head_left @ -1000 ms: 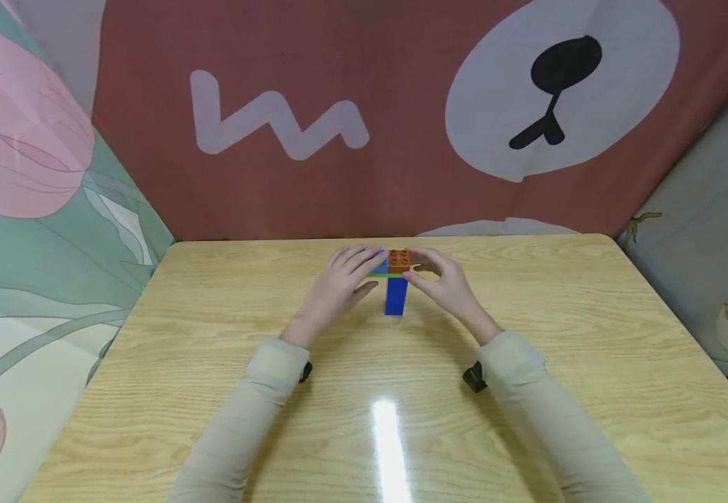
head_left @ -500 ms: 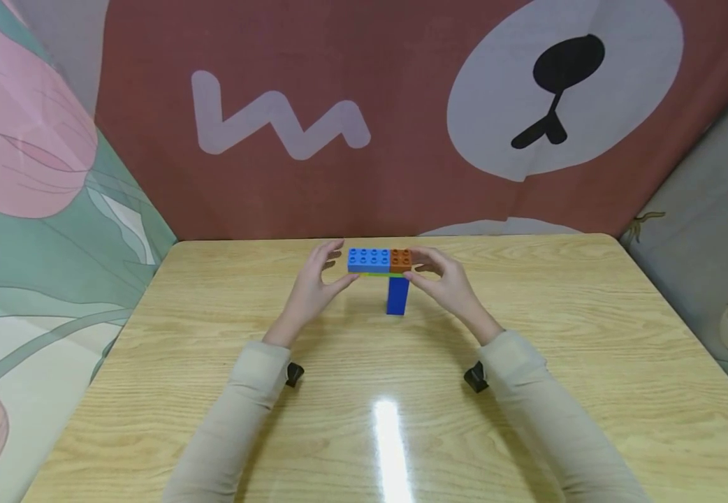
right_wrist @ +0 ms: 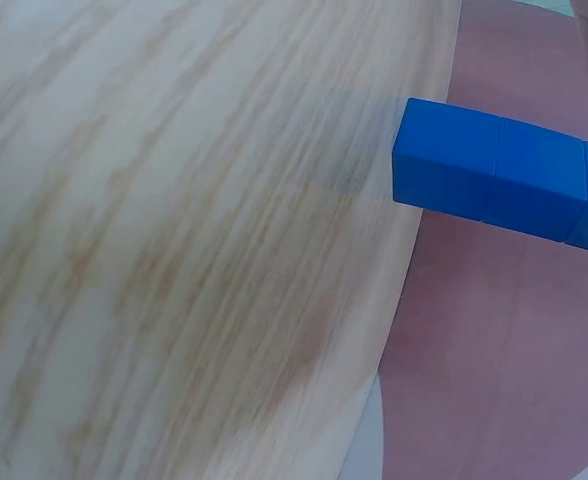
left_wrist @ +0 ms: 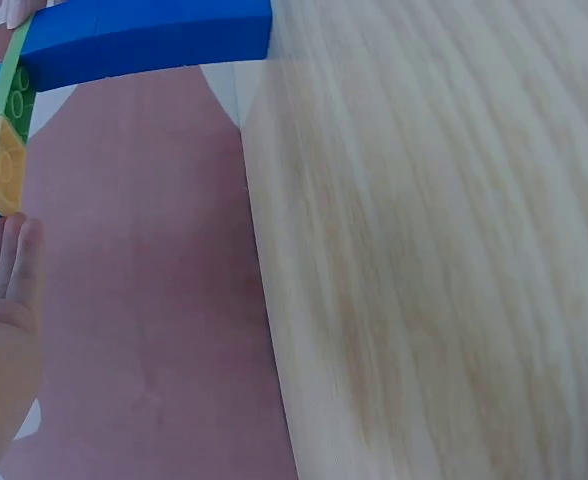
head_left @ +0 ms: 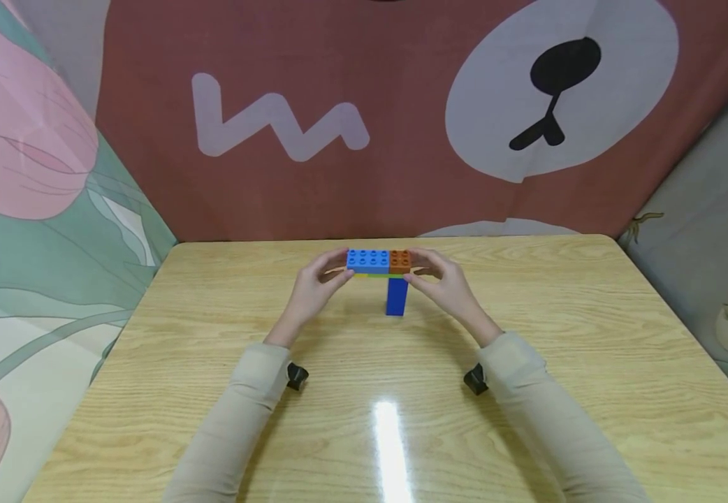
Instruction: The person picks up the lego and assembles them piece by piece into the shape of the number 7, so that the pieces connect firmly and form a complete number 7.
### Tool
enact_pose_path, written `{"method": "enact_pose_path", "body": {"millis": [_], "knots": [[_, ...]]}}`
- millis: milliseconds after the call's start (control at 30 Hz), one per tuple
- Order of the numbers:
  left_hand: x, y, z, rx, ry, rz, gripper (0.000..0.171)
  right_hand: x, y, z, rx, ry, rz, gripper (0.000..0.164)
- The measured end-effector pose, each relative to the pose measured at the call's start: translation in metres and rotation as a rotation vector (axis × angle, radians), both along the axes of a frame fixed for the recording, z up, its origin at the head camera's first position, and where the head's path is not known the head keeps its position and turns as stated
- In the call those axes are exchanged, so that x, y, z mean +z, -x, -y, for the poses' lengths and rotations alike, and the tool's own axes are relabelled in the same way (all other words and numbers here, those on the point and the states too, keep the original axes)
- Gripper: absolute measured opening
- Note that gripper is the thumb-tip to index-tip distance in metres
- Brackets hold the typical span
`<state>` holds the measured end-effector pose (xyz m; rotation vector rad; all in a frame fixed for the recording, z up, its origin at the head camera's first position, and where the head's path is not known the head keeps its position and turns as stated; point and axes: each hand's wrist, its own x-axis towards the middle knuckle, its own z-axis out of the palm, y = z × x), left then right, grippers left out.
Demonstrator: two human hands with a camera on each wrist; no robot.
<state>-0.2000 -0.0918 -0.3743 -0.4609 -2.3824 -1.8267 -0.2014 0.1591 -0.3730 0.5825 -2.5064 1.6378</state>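
A toy brick build stands on the table. Its upright column of dark blue bricks (head_left: 396, 297) carries a thin level with a green brick (left_wrist: 14, 95) and a yellow brick (left_wrist: 2, 165). On top, a light blue brick (head_left: 367, 261) sits side by side with an orange brick (head_left: 399, 261). My left hand (head_left: 309, 292) grips the left end of the light blue brick, thumb in front and fingers behind. At the other end, my right hand (head_left: 447, 285) holds the orange brick between thumb and fingers. The left part of the top overhangs the column.
The wooden table (head_left: 200, 363) reaches back to a reddish-brown cloth (head_left: 339, 195) with a cartoon face. A black wrist camera (head_left: 297, 377) hangs under the left sleeve, another wrist camera (head_left: 476, 379) under the right.
My left hand lay over the light blue brick, then drew off to its left with fingers apart. It now holds that brick's left end. The right hand has stayed in place.
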Motion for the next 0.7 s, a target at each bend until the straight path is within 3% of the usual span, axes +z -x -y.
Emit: {"method": "enact_pose_path", "body": {"millis": [333, 700], "knots": [[0.0019, 0.0015, -0.0004, 0.001, -0.025, 0.104, 0.043, 0.0006, 0.0002, -0.001, -0.027, 0.014, 0.075, 0.047], [0.0031, 0.002, 0.0013, 0.011, -0.014, 0.154, 0.043, 0.0029, 0.0028, -0.0021, -0.028, -0.007, 0.212, 0.051]]}}
